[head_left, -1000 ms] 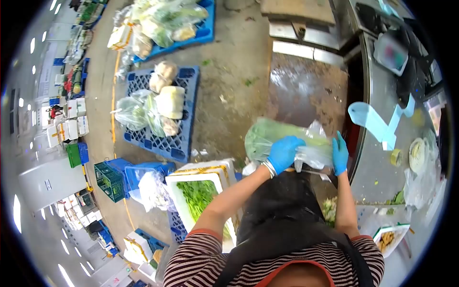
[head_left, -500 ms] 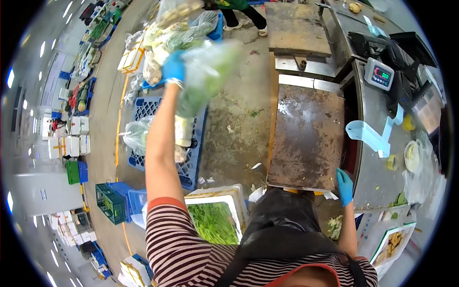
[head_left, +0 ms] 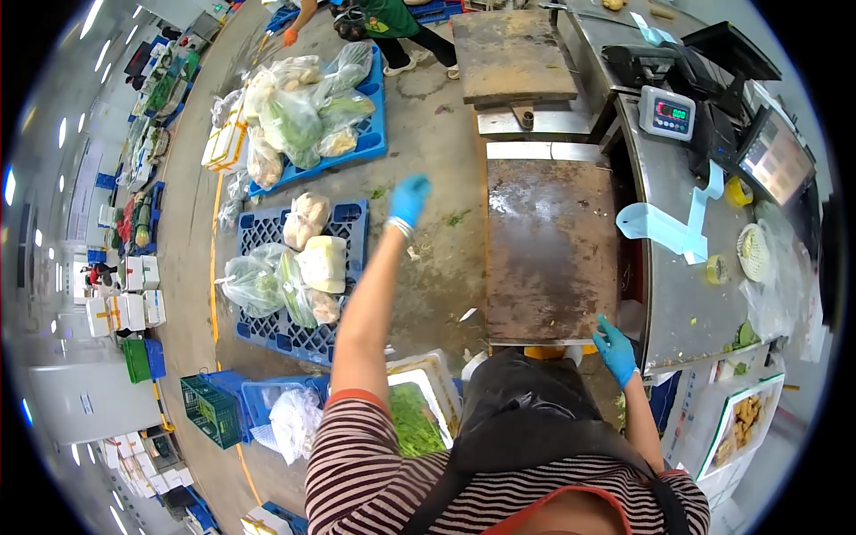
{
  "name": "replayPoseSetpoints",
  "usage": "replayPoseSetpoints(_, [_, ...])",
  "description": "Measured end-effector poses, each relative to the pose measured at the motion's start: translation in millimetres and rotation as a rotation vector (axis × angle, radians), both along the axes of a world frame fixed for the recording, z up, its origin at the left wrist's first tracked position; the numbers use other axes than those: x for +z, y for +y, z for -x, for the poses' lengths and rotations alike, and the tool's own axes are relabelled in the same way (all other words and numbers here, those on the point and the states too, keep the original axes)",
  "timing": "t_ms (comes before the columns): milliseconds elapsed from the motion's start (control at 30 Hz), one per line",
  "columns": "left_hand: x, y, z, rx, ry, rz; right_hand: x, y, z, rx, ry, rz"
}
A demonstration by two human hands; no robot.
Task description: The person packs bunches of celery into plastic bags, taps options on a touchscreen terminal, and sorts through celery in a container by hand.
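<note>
My left hand (head_left: 409, 201), in a blue glove, hangs over the floor to the right of the pallets with nothing in it; its fingers look loosely bent. A large clear bag of green vegetables (head_left: 294, 123) lies on top of the bagged produce on the far blue pallet (head_left: 373, 134). My right hand (head_left: 615, 350), also gloved, has its fingers spread at the near right corner of the worn brown scale platform (head_left: 551, 250). That platform bears only scraps and stains.
A nearer blue pallet (head_left: 352, 234) holds several produce bags. A foam box of greens (head_left: 413, 419) stands beside my apron. On the right are a steel counter (head_left: 678, 312), a scale display (head_left: 667, 114) and a strip of blue labels (head_left: 660, 230). Another person (head_left: 392, 20) stands beyond.
My left hand has let go of the bag of greens, which now lies on the far pallet's pile, and has drawn back to the right. My right hand's fingers have spread.
</note>
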State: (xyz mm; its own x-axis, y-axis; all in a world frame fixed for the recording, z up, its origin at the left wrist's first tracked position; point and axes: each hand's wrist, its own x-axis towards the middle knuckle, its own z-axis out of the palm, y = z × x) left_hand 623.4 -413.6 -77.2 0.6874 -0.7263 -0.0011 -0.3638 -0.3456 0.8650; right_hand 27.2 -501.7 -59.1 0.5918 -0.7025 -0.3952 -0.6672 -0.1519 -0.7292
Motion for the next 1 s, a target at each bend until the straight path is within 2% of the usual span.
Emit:
replayPoseSetpoints(33, [-26.5,-8.1,38.9,-0.046,0.075,0.033,11.5,-2.4,0.1,0.016,0.0,0.007])
replayPoseSetpoints(67, [-4.7,-18.2,93.8,-0.064,0.162,-0.091,12.6,-6.1,7.9,0.047,0.021,0.013])
replayPoseSetpoints(100, [-27.8,-26.6,125.6,-0.185,0.113,-0.103,16.0,-9.6,16.4,0.049,0.031,0.018])
replayPoseSetpoints(167, [-31.5,-42.6,209.2,-0.221,0.219,0.011,23.0,-18.0,38.6,0.056,0.05,0.03])
replayPoseSetpoints(233, [-21.7,-58.5,276.5,-0.284,0.24,-0.079,14.5,-31.7,72.4,0.059,0.028,0.032])
replayPoseSetpoints(300, [-6.4,-74.5,333.2,-0.312,0.343,-0.052,3.3,-49.8,112.6,0.059,-0.003,0.025])
replayPoseSetpoints(367, [10.5,-91.4,384.4,-0.278,0.377,-0.05,44.3,-75.8,132.2,0.06,0.051,-0.06])
replayPoseSetpoints(433, [6.4,-108.4,437.3,-0.269,0.389,-0.012,30.1,-117.8,173.5,0.166,0.092,-0.033])
replayPoseSetpoints(467, [19.0,-118.2,465.0,-0.257,0.362,-0.075,19.6,-138.4,194.9,0.189,0.06,0.006])
replayPoseSetpoints(567, [-16.2,-130.9,539.3,-0.248,0.323,-0.105,19.2,-221.1,243.9,0.246,0.013,0.131])
replayPoseSetpoints(633, [-24.5,-138.7,592.2,-0.198,0.124,-0.197,52.9,-272.9,273.7,0.125,0.039,-0.044])
replayPoseSetpoints(700, [-16.0,-162.2,638.9,-0.187,-0.023,-0.246,60.2,-323.7,306.7,0.112,0.076,0.031])
replayPoseSetpoints(733, [-17.2,-175.5,653.9,-0.249,-0.166,-0.168,59.8,-346.6,321.8,0.027,-0.031,-0.061])
replayPoseSetpoints(833, [-13.1,-216.9,695.5,-0.213,-0.354,-0.237,80.8,-408.6,353.9,-0.171,-0.213,-0.28])
replayPoseSetpoints(900, [-8.7,-244.6,717.7,-0.211,-0.327,-0.415,58.9,-454.0,372.9,-0.153,-0.355,-0.2])
replayPoseSetpoints(967, [-1.3,-269.7,733.8,-0.198,-0.305,-0.594,48.0,-497.0,388.5,-0.123,-0.376,0.038])
replayPoseSetpoints(1000, [7.6,-282.2,741.2,-0.211,-0.205,-0.705,52.8,-518.4,391.7,-0.121,-0.346,0.089])
